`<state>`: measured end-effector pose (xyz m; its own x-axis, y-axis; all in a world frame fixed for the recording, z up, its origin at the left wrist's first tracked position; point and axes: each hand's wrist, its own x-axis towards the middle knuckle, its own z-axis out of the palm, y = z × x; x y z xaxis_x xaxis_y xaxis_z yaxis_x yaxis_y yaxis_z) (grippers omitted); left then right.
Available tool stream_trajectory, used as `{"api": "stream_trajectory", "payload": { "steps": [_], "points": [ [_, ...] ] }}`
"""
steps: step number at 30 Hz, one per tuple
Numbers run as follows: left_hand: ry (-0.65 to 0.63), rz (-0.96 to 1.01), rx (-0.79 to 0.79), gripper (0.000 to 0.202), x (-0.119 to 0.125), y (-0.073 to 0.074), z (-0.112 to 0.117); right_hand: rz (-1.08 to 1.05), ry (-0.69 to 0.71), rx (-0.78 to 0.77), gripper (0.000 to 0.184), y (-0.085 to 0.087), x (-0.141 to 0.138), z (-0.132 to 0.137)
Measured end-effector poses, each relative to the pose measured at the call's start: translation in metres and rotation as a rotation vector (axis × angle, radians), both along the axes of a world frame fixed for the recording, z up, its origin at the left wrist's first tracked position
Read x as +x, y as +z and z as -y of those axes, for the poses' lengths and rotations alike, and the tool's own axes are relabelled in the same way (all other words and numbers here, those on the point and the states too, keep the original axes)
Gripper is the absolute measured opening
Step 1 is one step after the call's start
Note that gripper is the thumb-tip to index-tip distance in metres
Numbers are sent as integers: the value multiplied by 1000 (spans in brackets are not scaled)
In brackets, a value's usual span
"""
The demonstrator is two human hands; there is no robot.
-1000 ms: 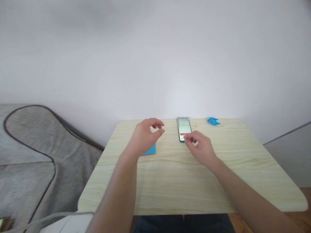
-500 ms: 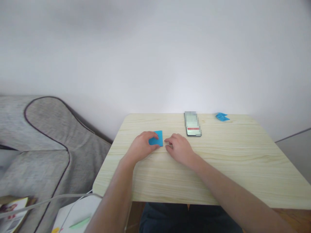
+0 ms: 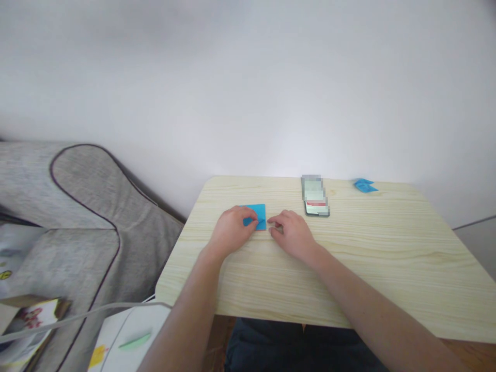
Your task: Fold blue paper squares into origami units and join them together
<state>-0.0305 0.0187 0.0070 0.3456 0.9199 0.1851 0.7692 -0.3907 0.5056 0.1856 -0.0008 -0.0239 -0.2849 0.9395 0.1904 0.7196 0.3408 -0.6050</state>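
A small folded square of blue origami paper (image 3: 260,211) lies flat on the table, left of its middle. My left hand (image 3: 234,231) covers the paper's left part, its thumb and index finger pinched together on the paper; a crease or raised bit shows beside the fingertips. Just off the paper's right edge rests my right hand (image 3: 292,233), thumb and index finger a little apart with nothing between them. Its other fingers are curled and partly hidden.
On the pale wood table (image 3: 372,268), a phone (image 3: 315,199) with a blurred screen lies beyond my right hand. A folded blue paper piece (image 3: 365,186) sits near the back edge. A grey sofa (image 3: 85,196) stands to the left; a cable (image 3: 96,310) crosses below it.
My left thumb and index finger have closed from a spread position into a pinch on the paper. My right hand stays beside it. The view has shifted slightly.
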Motion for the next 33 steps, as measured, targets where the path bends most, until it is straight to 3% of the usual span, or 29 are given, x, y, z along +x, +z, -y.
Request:
{"api": "stream_trajectory", "payload": {
  "steps": [4,7,13,15,19,26,33],
  "points": [
    [65,13,134,13,3,13,11,-143,-19,0,25,-2,2,-1],
    [123,180,314,12,12,23,26,-285,-76,-1,28,2,7,1],
    [13,436,400,9,47,27,59,-612,-139,35,55,25,32,22],
    [-48,504,390,14,59,23,65,-676,-147,31,53,31,46,35],
    [-177,577,401,22,79,7,72,-534,-214,61,13,31,80,65],
    [-310,327,151,17,97,-21,84,-311,-219,39,22,3,124,116],
    [-301,123,45,15,102,-30,87,-175,-224,55,23,-12,130,141]
  ]
}}
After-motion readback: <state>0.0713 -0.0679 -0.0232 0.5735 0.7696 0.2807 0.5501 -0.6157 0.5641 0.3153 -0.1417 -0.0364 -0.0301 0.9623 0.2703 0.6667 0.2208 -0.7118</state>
